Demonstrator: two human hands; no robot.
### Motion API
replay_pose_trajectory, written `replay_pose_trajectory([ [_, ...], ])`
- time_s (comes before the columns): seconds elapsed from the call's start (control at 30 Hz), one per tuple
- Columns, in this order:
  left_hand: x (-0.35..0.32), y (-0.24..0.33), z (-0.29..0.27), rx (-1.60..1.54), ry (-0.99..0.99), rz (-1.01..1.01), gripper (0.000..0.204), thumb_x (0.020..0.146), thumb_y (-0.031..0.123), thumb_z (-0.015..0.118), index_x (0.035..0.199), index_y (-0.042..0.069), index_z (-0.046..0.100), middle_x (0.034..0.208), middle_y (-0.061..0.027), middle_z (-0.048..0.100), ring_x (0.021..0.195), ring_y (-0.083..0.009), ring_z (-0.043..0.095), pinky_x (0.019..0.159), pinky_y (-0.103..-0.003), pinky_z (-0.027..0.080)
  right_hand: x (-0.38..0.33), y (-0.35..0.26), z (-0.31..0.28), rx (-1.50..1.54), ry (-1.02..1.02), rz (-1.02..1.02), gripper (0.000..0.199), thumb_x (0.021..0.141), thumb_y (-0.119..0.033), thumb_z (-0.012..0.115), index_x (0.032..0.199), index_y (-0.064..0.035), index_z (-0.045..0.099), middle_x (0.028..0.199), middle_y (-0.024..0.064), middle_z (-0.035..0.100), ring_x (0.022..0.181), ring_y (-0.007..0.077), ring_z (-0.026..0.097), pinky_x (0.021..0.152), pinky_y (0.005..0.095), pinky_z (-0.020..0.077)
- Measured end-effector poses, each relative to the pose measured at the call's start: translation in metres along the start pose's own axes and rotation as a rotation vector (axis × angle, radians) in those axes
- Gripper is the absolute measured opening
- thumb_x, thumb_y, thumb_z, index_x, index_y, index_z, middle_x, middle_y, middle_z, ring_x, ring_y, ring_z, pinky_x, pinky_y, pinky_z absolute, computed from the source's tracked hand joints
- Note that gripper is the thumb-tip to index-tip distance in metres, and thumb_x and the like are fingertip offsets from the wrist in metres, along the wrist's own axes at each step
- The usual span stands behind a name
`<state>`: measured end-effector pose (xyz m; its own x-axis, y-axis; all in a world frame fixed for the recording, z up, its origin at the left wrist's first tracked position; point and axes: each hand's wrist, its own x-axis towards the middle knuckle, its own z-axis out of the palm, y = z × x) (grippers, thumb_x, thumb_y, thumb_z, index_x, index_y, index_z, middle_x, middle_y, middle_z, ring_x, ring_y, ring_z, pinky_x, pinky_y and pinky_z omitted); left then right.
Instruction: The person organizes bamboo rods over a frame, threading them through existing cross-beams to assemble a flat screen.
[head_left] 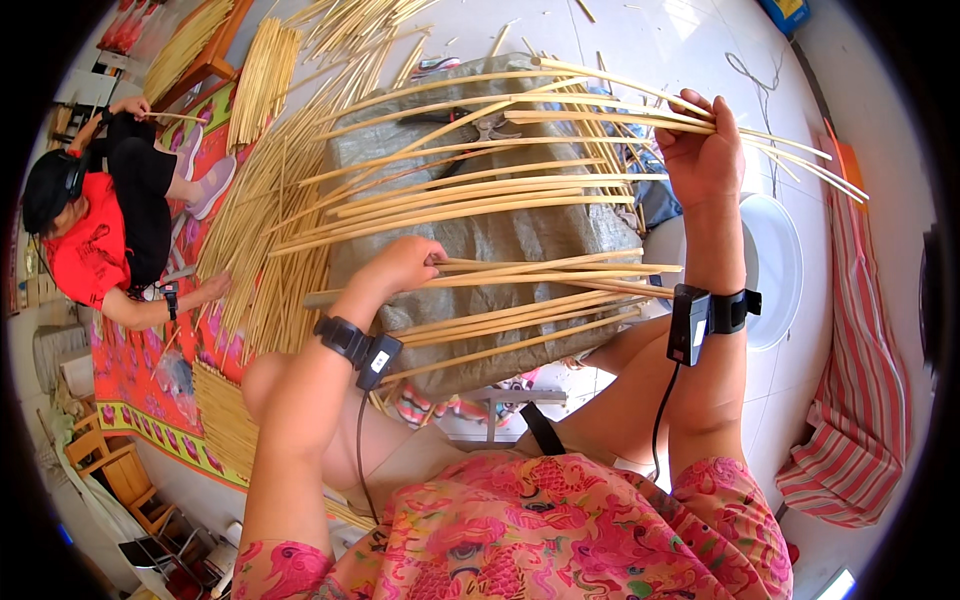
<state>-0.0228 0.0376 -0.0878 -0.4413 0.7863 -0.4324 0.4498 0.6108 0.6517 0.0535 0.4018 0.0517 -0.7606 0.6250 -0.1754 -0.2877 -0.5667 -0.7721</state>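
My right hand is raised at the far right of a cloth-covered work surface, its fingers closed around a few thin pale sticks that look like peeled reeds or canes. Their ends poke out past the hand to the right. My left hand is low over the near half of the cloth, with curled fingers at the ends of more sticks; it seems to pinch one. Between and around the hands, several loose sticks lie crosswise on the grey-green cloth. Pliers or pruning shears rest near its far side.
A dense heap of sticks spreads on the left. Beyond it another person in red sits on a patterned red mat, handling sticks. A white basin stands on the right, near striped cloth.
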Motion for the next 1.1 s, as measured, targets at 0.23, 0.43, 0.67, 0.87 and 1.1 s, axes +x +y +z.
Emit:
replay_pose_trajectory([
  [0.23, 0.0, 0.007, -0.007, 0.199, 0.026, 0.044, 0.017, 0.075, 0.014, 0.063, 0.09, 0.007, 0.063, 0.083, -0.0121, 0.063, 0.078, -0.0298, 0.059, 0.067, -0.037, 0.047, -0.002, -0.001, 0.003, -0.001, 0.043, -0.009, 0.037, 0.096, -0.028, 0.037, 0.092, 0.0023, 0.057, 0.079, 0.012, 0.059, 0.072, 0.0221, 0.056, 0.057, 0.0326, 0.0469],
  [0.43, -0.027, 0.058, -0.052, 0.25, 0.273, 0.184, 0.012, 0.076, 0.011, 0.063, 0.088, 0.007, 0.061, 0.084, -0.0092, 0.06, 0.084, -0.0304, 0.055, 0.071, -0.038, 0.046, -0.003, -0.003, 0.003, -0.023, 0.08, -0.028, 0.037, 0.096, -0.028, 0.037, 0.091, 0.0025, 0.057, 0.079, 0.0118, 0.059, 0.071, 0.0218, 0.056, 0.057, 0.0326, 0.0455],
  [0.67, -0.07, 0.029, -0.086, -0.215, 0.278, 0.079, 0.013, 0.086, 0.012, 0.057, 0.093, 0.002, 0.059, 0.077, -0.0004, 0.053, 0.075, -0.0133, 0.052, 0.064, -0.027, 0.043, -0.006, 0.0, 0.008, -0.029, 0.067, -0.009, 0.035, 0.095, -0.028, 0.038, 0.091, 0.0019, 0.056, 0.08, 0.0119, 0.059, 0.07, 0.022, 0.055, 0.056, 0.0325, 0.0429],
  [0.87, -0.122, 0.002, -0.118, -0.95, 0.113, -0.062, 0.023, 0.093, 0.017, 0.048, 0.109, 0.001, 0.054, 0.069, 0.0052, 0.043, 0.061, -0.0031, 0.038, 0.053, -0.02, 0.031, 0.0, 0.004, 0.005, 0.016, -0.023, -0.027, 0.037, 0.096, -0.03, 0.036, 0.092, 0.0007, 0.056, 0.085, 0.0125, 0.059, 0.073, 0.0217, 0.055, 0.056, 0.0312, 0.0432],
  [1.1, -0.146, -0.065, -0.101, -1.546, 0.887, 0.167, 0.026, 0.091, 0.007, 0.049, 0.116, 0.004, 0.049, 0.094, -0.0047, 0.054, 0.075, -0.0094, 0.048, 0.066, -0.023, 0.04, 0.011, 0.018, 0.004, -0.033, -0.068, -0.025, 0.036, 0.096, -0.032, 0.038, 0.09, -0.0028, 0.057, 0.085, 0.0085, 0.06, 0.072, 0.0192, 0.055, 0.054, 0.0295, 0.0424],
])
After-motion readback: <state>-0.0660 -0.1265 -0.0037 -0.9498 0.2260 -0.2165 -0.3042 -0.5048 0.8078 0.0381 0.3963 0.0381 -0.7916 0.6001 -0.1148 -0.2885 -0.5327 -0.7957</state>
